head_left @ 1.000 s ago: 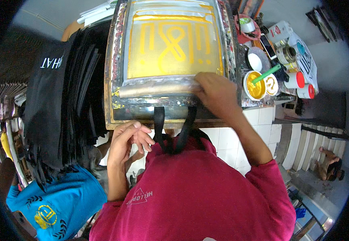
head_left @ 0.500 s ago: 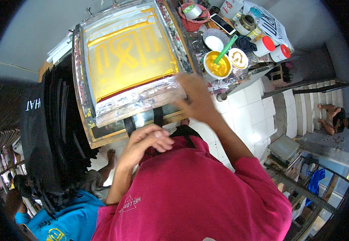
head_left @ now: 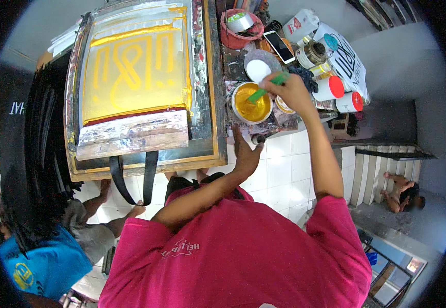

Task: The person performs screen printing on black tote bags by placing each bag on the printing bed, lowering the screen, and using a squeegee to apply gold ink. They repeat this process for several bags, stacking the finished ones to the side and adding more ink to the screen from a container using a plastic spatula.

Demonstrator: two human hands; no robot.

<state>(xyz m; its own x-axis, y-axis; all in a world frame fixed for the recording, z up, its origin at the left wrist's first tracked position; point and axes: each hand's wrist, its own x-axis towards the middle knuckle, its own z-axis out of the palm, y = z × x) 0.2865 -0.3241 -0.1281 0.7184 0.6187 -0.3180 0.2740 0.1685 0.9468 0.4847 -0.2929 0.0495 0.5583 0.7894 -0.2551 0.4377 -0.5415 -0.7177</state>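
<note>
My right hand (head_left: 290,93) is closed around the green spatula (head_left: 260,94), whose lower end stands in yellow ink in a white tub (head_left: 235,114). Below the tub, my left hand (head_left: 245,156) has its fingers apart and reaches up to the side table's front edge; whether a fingertip touches anything is unclear. To the left lies a printing screen (head_left: 151,61), its mesh showing a looped design and smears of yellow ink. A paint-stained wooden squeegee (head_left: 133,134) with a dark red blade rests across the screen's near end. Black fabric straps (head_left: 151,174) hang below the frame.
Around the tub are a bowl of white paste (head_left: 258,70), a phone (head_left: 279,47), a red basket (head_left: 241,37) and red-lidded jars (head_left: 329,88). Black bags (head_left: 43,138) hang at left. Another person in a blue shirt (head_left: 48,264) is at lower left; someone sits on far-right steps (head_left: 405,195).
My right hand has moved from the squeegee's right end to the green spatula and grips it. My left hand has swung right toward the tub. The view has shifted right.
</note>
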